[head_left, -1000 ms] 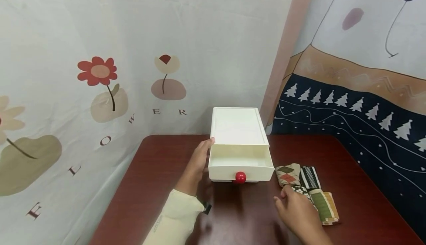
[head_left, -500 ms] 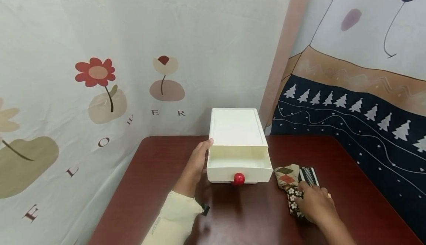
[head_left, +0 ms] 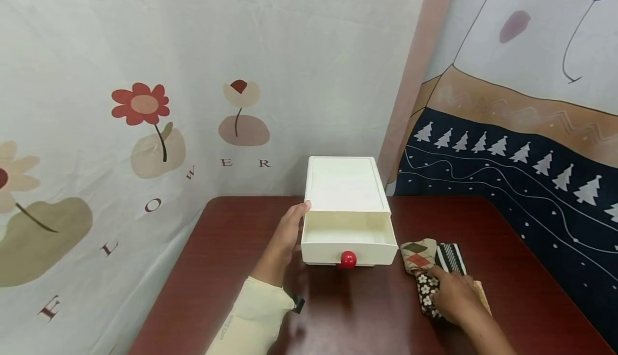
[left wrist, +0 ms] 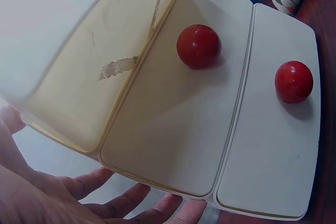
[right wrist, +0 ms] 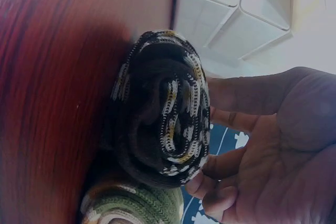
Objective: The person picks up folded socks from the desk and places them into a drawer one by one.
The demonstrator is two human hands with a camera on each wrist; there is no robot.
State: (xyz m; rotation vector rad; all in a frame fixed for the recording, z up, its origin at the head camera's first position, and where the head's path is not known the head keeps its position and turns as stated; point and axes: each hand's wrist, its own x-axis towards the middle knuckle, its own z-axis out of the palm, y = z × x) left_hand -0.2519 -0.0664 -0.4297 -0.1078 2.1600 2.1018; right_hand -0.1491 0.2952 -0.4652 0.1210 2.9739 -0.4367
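A white drawer box (head_left: 345, 183) stands at the back of the dark red table (head_left: 232, 258), its top drawer (head_left: 348, 237) pulled out with a red knob (head_left: 347, 259) on the front. My left hand (head_left: 288, 231) rests flat against the box's left side, its fingers (left wrist: 131, 203) straight below the drawer fronts and their red knobs (left wrist: 198, 45). Right of the box lie several rolled socks. My right hand (head_left: 454, 297) grips the dark floral roll (head_left: 425, 289), thumb and fingers (right wrist: 252, 95) curled round that floral roll (right wrist: 163, 114).
An argyle roll (head_left: 417, 253) and a black-and-white striped roll (head_left: 450, 257) lie beside the drawer; a green and tan roll (right wrist: 131, 203) lies under my right hand. Printed cloth hangs behind the table on both sides. The table's right edge (head_left: 545, 269) is near the socks.
My right hand moved right from the bare table onto the sock rolls and closed round the dark floral one. The left hand and the drawer stayed put.
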